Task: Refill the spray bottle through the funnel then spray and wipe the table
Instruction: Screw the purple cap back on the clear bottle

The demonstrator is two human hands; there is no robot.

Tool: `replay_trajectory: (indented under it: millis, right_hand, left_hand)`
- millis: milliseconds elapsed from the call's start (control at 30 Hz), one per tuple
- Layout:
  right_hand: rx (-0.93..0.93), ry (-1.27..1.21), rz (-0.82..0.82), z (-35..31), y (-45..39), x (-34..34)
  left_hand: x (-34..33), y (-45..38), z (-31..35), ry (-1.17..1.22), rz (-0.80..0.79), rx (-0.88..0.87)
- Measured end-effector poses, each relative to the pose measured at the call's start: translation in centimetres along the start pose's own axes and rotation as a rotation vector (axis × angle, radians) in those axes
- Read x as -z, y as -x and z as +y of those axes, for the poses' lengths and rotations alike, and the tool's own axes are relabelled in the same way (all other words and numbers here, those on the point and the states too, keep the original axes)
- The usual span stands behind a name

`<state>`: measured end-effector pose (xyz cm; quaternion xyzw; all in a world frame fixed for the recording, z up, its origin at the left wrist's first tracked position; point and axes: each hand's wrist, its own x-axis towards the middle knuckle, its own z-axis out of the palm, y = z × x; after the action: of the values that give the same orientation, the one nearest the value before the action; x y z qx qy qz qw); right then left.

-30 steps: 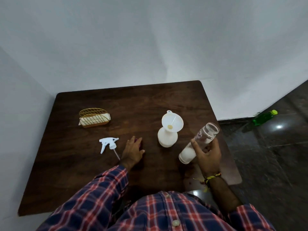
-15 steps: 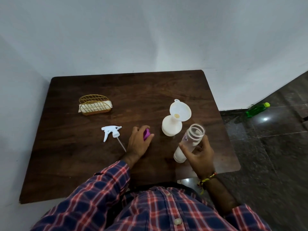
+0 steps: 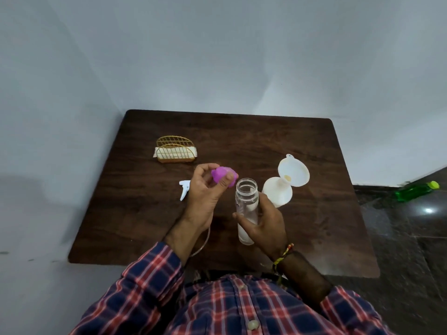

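Left hand (image 3: 204, 189) pinches purple cap (image 3: 223, 176); right hand (image 3: 262, 222) grips clear bottle (image 3: 246, 209).

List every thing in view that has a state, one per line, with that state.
Clear bottle: uncapped, upright, held by the right hand.
Purple cap: off the bottle, pinched in the left hand.
Spray bottle: standing, head off, funnel in its neck.
Spray head: detached, lying on the table.
Napkin holder: upright, napkins inside.
Green bottle: capped, lying on the floor.
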<state>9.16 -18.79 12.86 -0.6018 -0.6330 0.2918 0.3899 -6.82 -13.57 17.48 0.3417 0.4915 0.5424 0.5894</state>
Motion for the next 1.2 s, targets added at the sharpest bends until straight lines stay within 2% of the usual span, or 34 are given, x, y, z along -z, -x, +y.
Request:
replay_trajectory:
  millis: [100,233,367,600,733,867,1067,1200]
  right_hand:
    - [0.034,0.099,-0.051,-0.2,-0.7,-0.4]
    - [0.085,0.166,-0.086,-0.5,-1.6,-0.4]
    - [0.128,0.155,-0.091,-0.7,-2.5,-0.2]
    - [0.160,0.058,-0.047,-1.5,-3.0,0.1]
    - [0.143,-0.121,-0.093,-1.4,-3.0,0.3]
    - [0.136,-0.265,-0.137,-2.3,-3.4,1.5]
    - [0.177,-0.301,-0.183,-2.9,-4.7,2.4]
    - [0.198,-0.268,-0.143,-3.0,-4.9,2.7]
  left_hand:
    - [-0.1,0.7,1.3,-0.025,-0.035,-0.086]
    - [-1.3,1.7,1.9,-0.085,0.063,-0.153]
    - [-2.1,2.1,1.6,-0.124,0.156,-0.180]
    - [-2.6,2.4,1.9,-0.336,0.193,-0.290]
    - [-2.4,2.2,3.1,-0.391,0.041,-0.297]
    - [-1.4,1.8,4.6,-0.351,-0.105,-0.280]
    - [-1.0,1.2,6.0,-0.321,-0.199,-0.269]
    - [-1.8,0.9,5.5,-0.325,-0.120,-0.286]
